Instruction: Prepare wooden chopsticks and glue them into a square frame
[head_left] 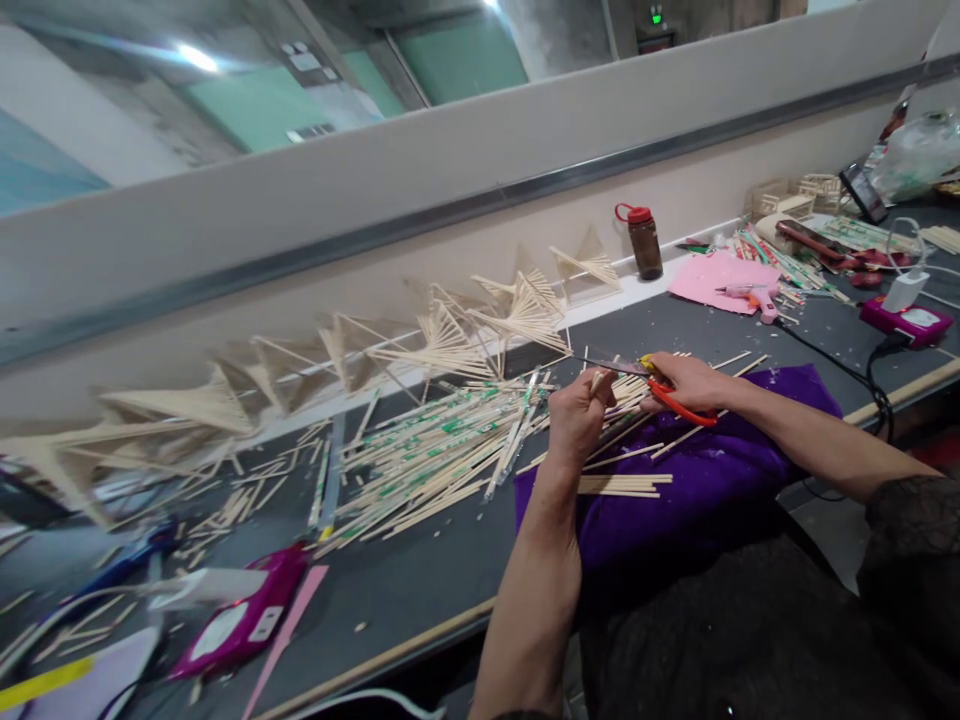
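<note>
Dark grey desk (427, 570), left to right. Fan-shaped twisted structures of pale wooden sticks (184, 400): a row along the back edge, from the left end toward the middle; judged assembled. Magenta plastic box with a white panel (240, 620): near the front edge, left. Short pale wooden offcuts (240, 505): scattered behind it. Slim wooden sticks in clear, green-printed sleeves (442, 430): a broad heap at mid-desk, many seemingly yet to be unwrapped. Left hand (577, 415): grip closed around a pale wooden stick (597, 379), its end just showing; whether it had been cut could not be told. Loose bare sticks (626, 486): on the cloth, apparently already out of sleeves. Brown bottle with red lid (645, 250): back edge. Purple cloth (660, 530): over the front edge. Right hand (686, 382): grip wrapped about orange-red-handled scissors (688, 409), blades pointing left, beside the left hand. Pink glue gun (754, 297): lay on a pink sheet (716, 272), toward the right end, not in use.
</note>
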